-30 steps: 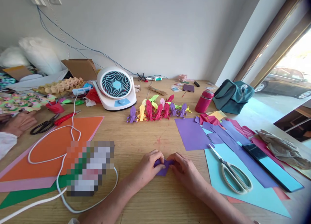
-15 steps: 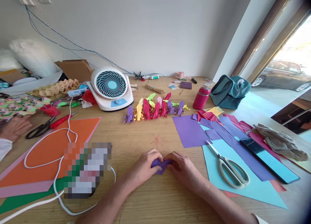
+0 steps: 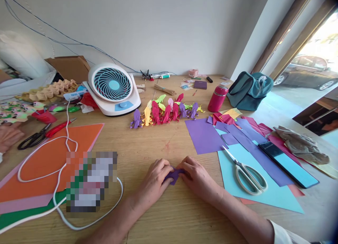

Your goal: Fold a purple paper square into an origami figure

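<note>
A small piece of folded purple paper (image 3: pixel 173 176) lies low over the wooden table (image 3: pixel 158 145), between my two hands. My left hand (image 3: pixel 158 175) pinches its left side, with the thumb along the near edge. On the right side, the fingers of my right hand (image 3: pixel 191 171) are closed on the paper, and they partly hide it. Beyond my hands stands a cluster of folded paper figures (image 3: pixel 167 111) in purple, yellow, red, pink and green. A sheet of purple paper (image 3: pixel 204 135) lies to the right, and white-handled scissors (image 3: pixel 249 177) rest on light-blue paper (image 3: pixel 277 201).
A white fan (image 3: pixel 113 89), a red bottle (image 3: pixel 218 98) and a teal bag (image 3: pixel 249 90) stand farther back. At left are orange paper (image 3: pixel 89 134), a white cable (image 3: pixel 116 201), black scissors (image 3: pixel 33 140) and another person's hand (image 3: pixel 10 136). A phone (image 3: pixel 287 164) lies at right.
My right hand has shifted slightly left and covers more of the purple paper, which is turned a little. The whole view has moved slightly. The other person's hand shows less at the left edge.
</note>
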Action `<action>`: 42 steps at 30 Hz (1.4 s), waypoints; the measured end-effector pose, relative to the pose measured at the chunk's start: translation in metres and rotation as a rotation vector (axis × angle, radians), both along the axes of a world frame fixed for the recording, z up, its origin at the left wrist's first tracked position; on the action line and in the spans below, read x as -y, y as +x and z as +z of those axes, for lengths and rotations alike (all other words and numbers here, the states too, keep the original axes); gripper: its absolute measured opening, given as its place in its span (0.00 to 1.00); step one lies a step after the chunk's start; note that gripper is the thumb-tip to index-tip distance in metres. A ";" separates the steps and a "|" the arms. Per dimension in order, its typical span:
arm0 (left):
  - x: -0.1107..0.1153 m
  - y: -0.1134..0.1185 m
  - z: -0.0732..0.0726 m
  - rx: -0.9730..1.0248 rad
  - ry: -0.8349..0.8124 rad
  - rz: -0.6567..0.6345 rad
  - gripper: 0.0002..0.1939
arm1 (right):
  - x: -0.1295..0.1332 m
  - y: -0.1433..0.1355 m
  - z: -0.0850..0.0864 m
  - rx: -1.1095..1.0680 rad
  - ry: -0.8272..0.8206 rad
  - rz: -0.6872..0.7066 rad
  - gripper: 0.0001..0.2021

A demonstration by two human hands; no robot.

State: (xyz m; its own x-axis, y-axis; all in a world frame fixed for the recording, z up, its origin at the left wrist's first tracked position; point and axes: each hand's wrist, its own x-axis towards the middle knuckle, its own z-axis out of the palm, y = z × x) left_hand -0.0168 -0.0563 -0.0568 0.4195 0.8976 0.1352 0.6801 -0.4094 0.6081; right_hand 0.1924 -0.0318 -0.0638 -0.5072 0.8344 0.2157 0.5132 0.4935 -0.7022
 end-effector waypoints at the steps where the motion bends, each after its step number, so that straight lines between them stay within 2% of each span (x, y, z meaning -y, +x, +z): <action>1: 0.001 0.001 0.000 0.009 -0.017 -0.005 0.12 | 0.000 0.001 0.001 -0.002 -0.002 0.005 0.15; 3: 0.002 0.003 0.002 0.037 -0.053 -0.027 0.12 | -0.001 0.002 0.003 -0.014 -0.006 0.005 0.15; 11: -0.005 0.005 0.002 0.159 -0.055 0.075 0.10 | -0.010 0.011 0.007 -0.002 -0.079 0.011 0.12; 19: -0.002 0.014 0.003 0.083 -0.069 0.115 0.01 | -0.012 0.008 0.014 0.083 -0.159 -0.020 0.07; 25: -0.001 0.015 0.003 0.093 -0.113 0.107 0.07 | -0.011 0.007 0.017 0.115 -0.184 -0.022 0.07; 29: -0.001 0.016 0.003 0.127 -0.123 0.109 0.08 | -0.011 0.008 0.018 0.091 -0.176 0.006 0.09; 36: 0.002 0.014 0.002 0.135 -0.035 0.062 0.06 | -0.011 0.013 0.011 0.041 -0.027 0.133 0.08; 39: 0.008 0.013 0.001 0.044 0.109 0.002 0.03 | -0.011 0.018 0.008 0.055 0.111 0.218 0.08; 42: 0.016 0.011 0.001 -0.116 0.263 -0.073 0.09 | -0.010 0.026 0.005 0.143 0.271 0.308 0.10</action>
State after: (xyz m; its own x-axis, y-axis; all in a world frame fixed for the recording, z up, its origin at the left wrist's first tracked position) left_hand -0.0058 -0.0728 -0.0554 0.5079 0.8052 0.3061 0.7020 -0.5929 0.3945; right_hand 0.2184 -0.0214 -0.0589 -0.7641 0.5623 0.3160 0.3960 0.7957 -0.4584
